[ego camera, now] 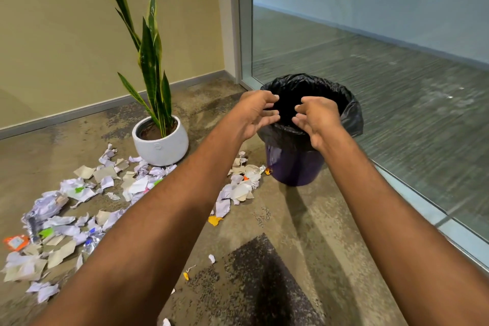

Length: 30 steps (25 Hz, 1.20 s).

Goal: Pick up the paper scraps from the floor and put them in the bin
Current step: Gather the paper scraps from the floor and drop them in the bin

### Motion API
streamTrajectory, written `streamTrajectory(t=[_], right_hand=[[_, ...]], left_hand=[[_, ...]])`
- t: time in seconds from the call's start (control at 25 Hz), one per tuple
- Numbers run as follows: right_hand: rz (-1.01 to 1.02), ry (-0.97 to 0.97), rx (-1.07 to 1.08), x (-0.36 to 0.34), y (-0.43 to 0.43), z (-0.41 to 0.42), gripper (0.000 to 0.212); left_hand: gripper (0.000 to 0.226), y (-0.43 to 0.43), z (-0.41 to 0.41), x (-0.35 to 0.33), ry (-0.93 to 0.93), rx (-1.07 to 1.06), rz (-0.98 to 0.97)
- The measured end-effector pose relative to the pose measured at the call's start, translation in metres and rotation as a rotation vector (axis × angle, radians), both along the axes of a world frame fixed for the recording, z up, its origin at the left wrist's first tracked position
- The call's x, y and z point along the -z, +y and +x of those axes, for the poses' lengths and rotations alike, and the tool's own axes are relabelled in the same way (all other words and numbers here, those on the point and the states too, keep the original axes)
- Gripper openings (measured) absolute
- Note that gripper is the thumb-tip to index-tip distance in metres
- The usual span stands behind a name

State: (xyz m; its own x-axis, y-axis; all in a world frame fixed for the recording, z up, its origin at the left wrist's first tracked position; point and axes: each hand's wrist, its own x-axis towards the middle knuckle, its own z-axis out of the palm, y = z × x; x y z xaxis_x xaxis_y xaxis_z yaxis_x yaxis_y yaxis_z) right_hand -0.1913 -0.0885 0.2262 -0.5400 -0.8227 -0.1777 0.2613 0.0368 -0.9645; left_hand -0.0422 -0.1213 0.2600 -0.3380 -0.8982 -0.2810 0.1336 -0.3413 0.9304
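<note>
A dark purple bin (pixel 296 169) lined with a black bag (pixel 349 111) stands on the floor by the glass wall. Both my hands hover over its open mouth. My left hand (pixel 258 112) and my right hand (pixel 316 119) face each other, fingers spread and curled, with nothing in them. Many crumpled white, grey and coloured paper scraps (pixel 79 193) lie scattered on the floor to the left. A smaller heap of scraps (pixel 239 188) lies just left of the bin's base, partly hidden by my left forearm.
A tall snake plant in a white round pot (pixel 160 145) stands left of the bin against the beige wall. A glass partition (pixel 370 47) runs along the right side. A dark patch (pixel 264 278) marks the floor near me, with small scraps around it.
</note>
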Motion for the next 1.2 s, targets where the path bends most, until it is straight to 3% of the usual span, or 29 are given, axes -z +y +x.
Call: streamTrajectory(t=[0.24, 0.56, 0.72, 0.84, 0.96, 1.04, 1.12, 1.2], right_hand=[[-0.015, 0.122, -0.210, 0.020, 0.027, 0.051, 0.025], [0.199, 0.306, -0.594, 0.100, 0.063, 0.149, 0.024], [0.292, 0.563, -0.776, 0.152, 0.085, 0.187, 0.021], [0.308, 0.796, -0.952, 0.185, 0.102, 0.201, 0.020], [0.269, 1.044, -1.083, 0.212, 0.117, 0.205, 0.016], [0.251, 1.191, -1.155, 0.226, 0.125, 0.207, 0.015], [0.220, 1.336, -1.185, 0.237, 0.129, 0.208, 0.037], [0.152, 1.400, -1.142, 0.245, 0.131, 0.209, 0.030]], left_hand=[[0.031, 0.026, 0.059, 0.021, -0.160, -0.002, -0.043], [0.012, 0.092, 0.188, 0.117, -0.736, 0.216, 0.056], [0.025, 0.126, 0.239, 0.167, -0.970, 0.241, 0.053], [0.025, 0.143, 0.258, 0.193, -1.100, 0.278, -0.058], [0.028, 0.159, 0.260, 0.215, -1.294, 0.345, -0.316], [0.031, 0.164, 0.259, 0.231, -1.327, 0.413, -0.411], [0.037, 0.168, 0.261, 0.240, -1.369, 0.554, -0.459], [0.042, 0.168, 0.263, 0.248, -1.440, 0.664, -0.546]])
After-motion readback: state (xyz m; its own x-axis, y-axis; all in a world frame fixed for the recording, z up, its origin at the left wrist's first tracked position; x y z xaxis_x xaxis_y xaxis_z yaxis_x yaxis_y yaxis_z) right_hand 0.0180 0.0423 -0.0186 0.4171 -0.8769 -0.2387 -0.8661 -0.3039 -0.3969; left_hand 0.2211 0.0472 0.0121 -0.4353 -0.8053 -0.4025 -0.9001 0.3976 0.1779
